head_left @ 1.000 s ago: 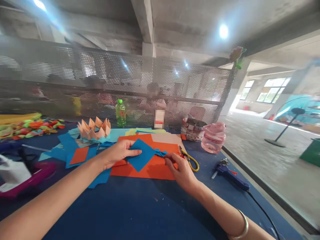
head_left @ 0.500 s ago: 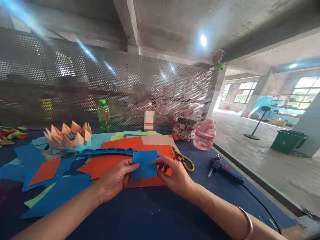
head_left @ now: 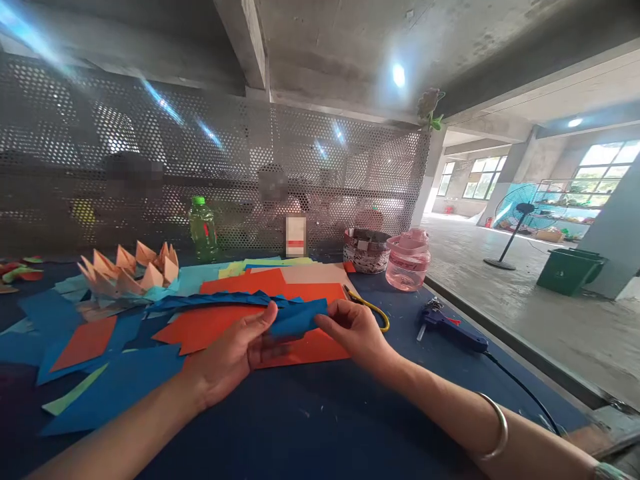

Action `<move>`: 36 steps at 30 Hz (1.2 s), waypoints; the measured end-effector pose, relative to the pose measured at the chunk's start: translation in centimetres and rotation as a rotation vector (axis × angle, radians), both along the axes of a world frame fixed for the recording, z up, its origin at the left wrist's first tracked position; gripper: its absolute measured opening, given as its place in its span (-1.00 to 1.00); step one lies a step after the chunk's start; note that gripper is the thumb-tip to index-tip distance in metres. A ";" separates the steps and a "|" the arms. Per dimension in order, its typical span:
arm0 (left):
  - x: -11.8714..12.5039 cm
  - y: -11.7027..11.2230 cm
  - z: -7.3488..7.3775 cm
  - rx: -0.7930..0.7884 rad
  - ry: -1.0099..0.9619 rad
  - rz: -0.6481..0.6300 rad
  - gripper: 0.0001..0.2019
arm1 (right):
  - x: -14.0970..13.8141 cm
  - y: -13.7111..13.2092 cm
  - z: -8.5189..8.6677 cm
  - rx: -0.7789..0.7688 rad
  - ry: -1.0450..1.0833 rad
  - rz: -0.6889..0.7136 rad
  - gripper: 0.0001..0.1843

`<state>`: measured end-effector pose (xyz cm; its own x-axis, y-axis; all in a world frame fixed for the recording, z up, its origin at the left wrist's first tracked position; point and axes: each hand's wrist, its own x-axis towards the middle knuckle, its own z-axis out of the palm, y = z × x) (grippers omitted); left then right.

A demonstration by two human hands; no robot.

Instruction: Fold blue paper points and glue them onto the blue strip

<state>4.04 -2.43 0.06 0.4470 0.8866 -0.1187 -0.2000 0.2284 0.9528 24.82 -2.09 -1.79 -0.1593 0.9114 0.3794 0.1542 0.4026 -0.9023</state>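
I've got the right hand (head_left: 356,331) clenched in a pinch on the end of a folded blue paper piece (head_left: 299,318), while the left hand (head_left: 231,353) sits open, fingers against its other edge, above an orange paper sheet (head_left: 310,348) on the navy counter (head_left: 300,427). A long pleated blue paper strip (head_left: 215,301) lies just behind, its folding well along. A peach folded-paper crown (head_left: 127,273) looks complete; loose blue paper sheets (head_left: 113,393) lie unfolded at left
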 end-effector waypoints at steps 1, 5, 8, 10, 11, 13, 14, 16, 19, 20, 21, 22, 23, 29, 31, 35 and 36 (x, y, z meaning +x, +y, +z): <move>0.1 -0.1 0.1 0.024 -0.014 0.012 -0.58 | 0.0 0.0 0.0 -0.016 0.038 0.013 -0.64; 0.6 -0.5 0.3 0.121 0.091 0.036 -0.58 | -0.2 0.0 -0.1 -0.044 0.077 0.007 -0.65; 1.0 -0.7 -0.1 0.153 0.191 0.068 -0.64 | -0.2 -0.1 -0.2 -0.025 0.060 -0.014 -0.68; 1.2 -0.7 -0.3 0.139 0.212 0.101 -0.70 | -0.2 -0.2 -0.3 -0.011 0.057 -0.022 -0.70; 1.2 -0.7 -0.5 0.128 0.218 0.119 -0.72 | -0.2 -0.3 -0.3 -0.006 0.058 -0.022 -0.71; 1.3 -0.8 -0.6 0.115 0.225 0.153 -0.74 | -0.2 -0.3 -0.3 -0.003 0.060 -0.017 -0.73; 1.3 -0.8 -0.7 0.113 0.226 0.164 -0.74 | -0.2 -0.3 -0.3 -0.004 0.062 -0.013 -0.73; 1.3 -0.8 -0.7 0.114 0.230 0.180 -0.73 | -0.3 -0.3 -0.3 -0.012 0.069 -0.013 -0.73; 1.4 -0.8 -0.7 0.125 0.235 0.189 -0.73 | -0.4 -0.4 -0.3 -0.027 0.090 -0.017 -0.71; 1.4 -0.8 -0.7 0.130 0.236 0.189 -0.73 | -0.4 -0.4 -0.3 -0.038 0.099 -0.015 -0.70; 1.4 -0.8 -0.7 0.135 0.235 0.190 -0.73 | -0.5 -0.5 -0.2 -0.052 0.109 -0.012 -0.70; 1.4 -0.8 -0.7 0.139 0.234 0.192 -0.73 | -0.5 -0.6 -0.1 -0.069 0.119 -0.007 -0.71; 1.5 -0.8 -0.7 0.143 0.234 0.195 -0.73 | -0.5 -0.7 0.0 -0.085 0.127 0.001 -0.71; 1.6 -0.9 -0.4 0.170 0.262 0.224 -0.76 | -0.4 -0.9 0.4 -0.122 0.097 0.009 -0.60; 1.5 -0.9 -0.4 0.180 0.269 0.236 -0.76 | -0.4 -0.8 0.4 -0.135 0.100 0.009 -0.60; 1.6 -0.8 -0.5 0.180 0.290 0.252 -0.75 | -0.3 -0.6 0.1 -0.163 0.106 0.039 -0.71; 1.6 -0.8 -0.6 0.175 0.298 0.254 -0.75 | -0.2 -0.6 0.0 -0.164 0.107 0.043 -0.74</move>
